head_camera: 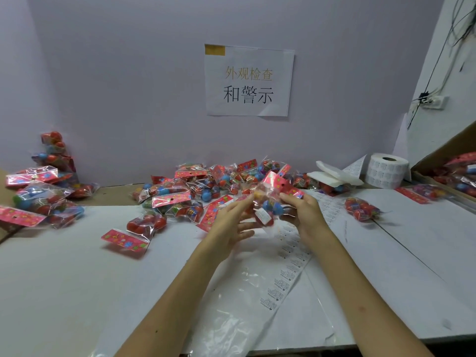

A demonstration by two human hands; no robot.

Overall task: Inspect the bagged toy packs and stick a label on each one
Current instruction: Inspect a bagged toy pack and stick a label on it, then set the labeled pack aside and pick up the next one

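Observation:
Both my hands hold one clear bagged toy pack (268, 202) above the table, its pink header card tilted up to the right. A white label shows on the bag's lower part. My left hand (231, 220) touches the pack's left side with fingers mostly straight. My right hand (304, 212) grips its right side with curled fingers. A strip of printed labels (291, 256) lies on the table under my hands. A heap of more packs (195, 191) lies behind them.
A second pile of packs (41, 191) sits at the left, and single packs (362, 208) lie at the right. A label roll (387, 170) and folded white backing paper (332, 175) stand at the back right. A cardboard box (448, 171) with packs is at the far right.

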